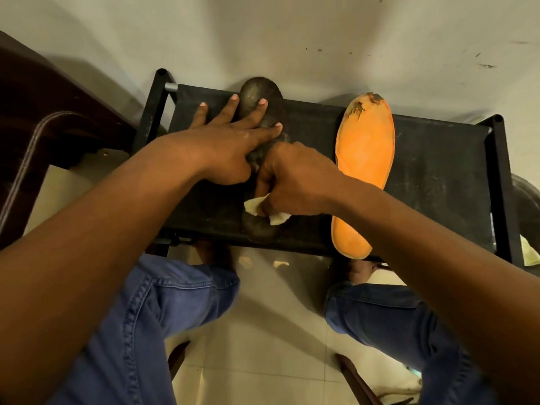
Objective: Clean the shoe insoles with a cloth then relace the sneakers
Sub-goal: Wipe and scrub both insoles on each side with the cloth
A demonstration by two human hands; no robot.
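Dark insole [261, 96]: our left hand [222, 141] presses it with fingers spread; our right hand [295, 179], fingers clamped on the cloth [253, 206], should wipe lengthwise, firmly.

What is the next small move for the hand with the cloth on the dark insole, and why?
Probably a wipe toward the toe. The right hand grips the cloth over the middle of the dark insole, the left hand presses it flat with straight fingers, and the toe end looks grimy. The orange insole waits beside it.
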